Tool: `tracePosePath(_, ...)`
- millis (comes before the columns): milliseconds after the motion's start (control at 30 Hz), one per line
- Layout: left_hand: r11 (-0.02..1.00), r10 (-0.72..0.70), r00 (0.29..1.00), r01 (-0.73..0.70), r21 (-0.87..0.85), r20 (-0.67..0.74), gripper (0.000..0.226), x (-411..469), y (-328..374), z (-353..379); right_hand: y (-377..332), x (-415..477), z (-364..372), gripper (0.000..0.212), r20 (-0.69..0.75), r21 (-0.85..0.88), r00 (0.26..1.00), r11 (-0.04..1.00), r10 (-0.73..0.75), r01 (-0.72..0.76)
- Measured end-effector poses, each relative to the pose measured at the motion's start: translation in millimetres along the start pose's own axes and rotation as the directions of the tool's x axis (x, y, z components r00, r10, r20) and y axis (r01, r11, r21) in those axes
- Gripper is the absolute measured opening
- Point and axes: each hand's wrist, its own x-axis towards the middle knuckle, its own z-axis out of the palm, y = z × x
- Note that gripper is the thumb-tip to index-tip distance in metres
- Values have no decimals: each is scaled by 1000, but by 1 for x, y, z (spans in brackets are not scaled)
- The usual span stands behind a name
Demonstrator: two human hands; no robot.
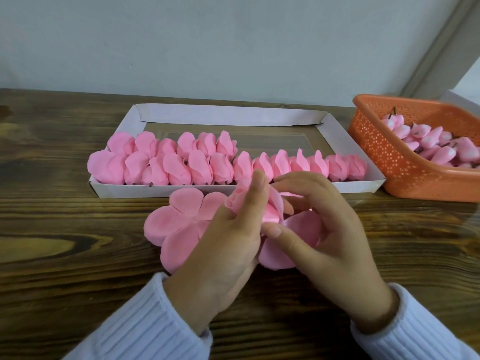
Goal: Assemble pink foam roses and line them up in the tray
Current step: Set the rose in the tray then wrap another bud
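Ribbed sleeves (145, 320) | left hand (226, 245), right hand (330, 237) pinch soft foam rose (275, 206) | cardboard tray (233, 115)

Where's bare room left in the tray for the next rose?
Free: tray back strip, right of the short back row, behind the front row. Also bare table left of the loose petals. Crowded: front row, wall to wall; half-made rose at the near wall.

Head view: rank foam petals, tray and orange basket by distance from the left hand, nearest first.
1. Foam petals: held in and spread under the left hand.
2. Tray: just beyond the fingertips.
3. Orange basket: far right, behind.
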Motion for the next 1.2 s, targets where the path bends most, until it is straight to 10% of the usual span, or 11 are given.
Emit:
tracePosePath(267, 1000, -23, 985, 21, 14, 171, 60, 1, 3, -1, 0, -3, 1, 33, -37, -134, 999, 991, -17, 11)
tracePosePath(433, 987, 35, 970, -72, 146, 241, 15, -1, 1, -6, 2, -3, 1, 28, 6, -179, 999, 983, 41, -39)
tracePosePath(667, 950, 41, 968, -114, 289, 247, 47, -1, 4, -4, -5, 0, -5, 19, 110, 29, 985, 991, 130, -134)
tracePosePath(1000, 919, 64, 954, -171, 355, 293, 34, 0, 5, -10, -8, 6, -9, 21, 313, 5, 947, 997, 68, -74)
tracePosePath(1200, 840, 147, 933, -294, 457, 329, 19, 1, 8, -10, -2, 5, -5, 26, 270, -291, 963, 954, 18, 64)
